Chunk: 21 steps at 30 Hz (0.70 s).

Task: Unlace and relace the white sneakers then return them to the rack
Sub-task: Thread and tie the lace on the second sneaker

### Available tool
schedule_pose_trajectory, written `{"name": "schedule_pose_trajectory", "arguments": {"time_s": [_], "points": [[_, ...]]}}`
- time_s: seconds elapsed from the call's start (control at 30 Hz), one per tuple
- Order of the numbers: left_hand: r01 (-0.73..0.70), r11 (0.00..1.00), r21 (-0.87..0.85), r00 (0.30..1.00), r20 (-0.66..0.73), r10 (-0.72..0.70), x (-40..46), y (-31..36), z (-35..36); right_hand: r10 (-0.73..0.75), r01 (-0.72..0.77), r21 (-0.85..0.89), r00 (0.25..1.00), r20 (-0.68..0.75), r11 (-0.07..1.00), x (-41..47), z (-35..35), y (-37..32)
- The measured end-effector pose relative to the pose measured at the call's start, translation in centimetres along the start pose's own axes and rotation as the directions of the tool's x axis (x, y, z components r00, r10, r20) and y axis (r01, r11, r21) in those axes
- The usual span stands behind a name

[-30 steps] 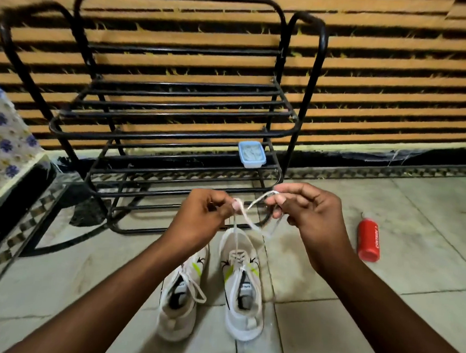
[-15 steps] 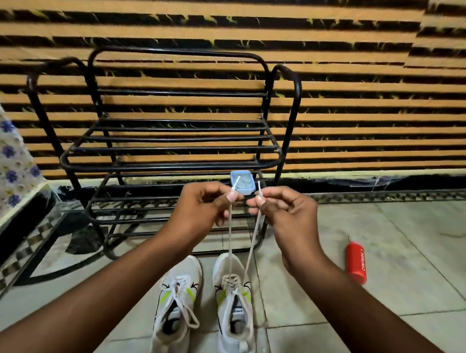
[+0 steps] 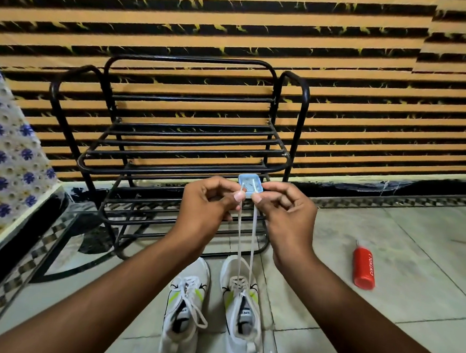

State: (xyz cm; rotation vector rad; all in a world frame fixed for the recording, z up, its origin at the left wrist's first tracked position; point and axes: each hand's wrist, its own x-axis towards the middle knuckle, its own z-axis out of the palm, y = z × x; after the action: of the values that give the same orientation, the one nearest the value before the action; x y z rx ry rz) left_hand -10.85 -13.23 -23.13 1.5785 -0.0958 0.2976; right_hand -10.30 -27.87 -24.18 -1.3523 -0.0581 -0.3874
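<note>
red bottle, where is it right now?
In the head view the red bottle lies on its side on the floor tiles, to the right of the two sneakers and the right hand, apart from both.

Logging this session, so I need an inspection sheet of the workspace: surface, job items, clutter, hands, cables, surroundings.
Surface: tiled floor.
Job's things: two white sneakers side by side; left sneaker laced, right sneaker with both lace ends pulled up; black rack behind.
Clutter: red bottle lying on floor; small blue clock on rack.
Hands: left hand and right hand each pinch one lace end.
Cables: nothing seen.
Surroundings: striped wall; floral cloth.
</note>
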Motion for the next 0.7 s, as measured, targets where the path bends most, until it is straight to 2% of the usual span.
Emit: {"name": "schedule_pose_trajectory", "arguments": {"time_s": [0.27,0.7], "points": [[0.137,0.989,-0.064,0.989,-0.045,-0.14,0.0,0.0,0.1,-0.01,0.013,0.082,0.999,-0.044,0.997,-0.9,0.7,-0.1],[0.146,0.988,-0.058,0.987,-0.059,-0.149,-0.6,0.5,0.5,0.019,-0.009,0.136,0.997,-0.076,0.991,-1.4,0.7,-0.1]]}}
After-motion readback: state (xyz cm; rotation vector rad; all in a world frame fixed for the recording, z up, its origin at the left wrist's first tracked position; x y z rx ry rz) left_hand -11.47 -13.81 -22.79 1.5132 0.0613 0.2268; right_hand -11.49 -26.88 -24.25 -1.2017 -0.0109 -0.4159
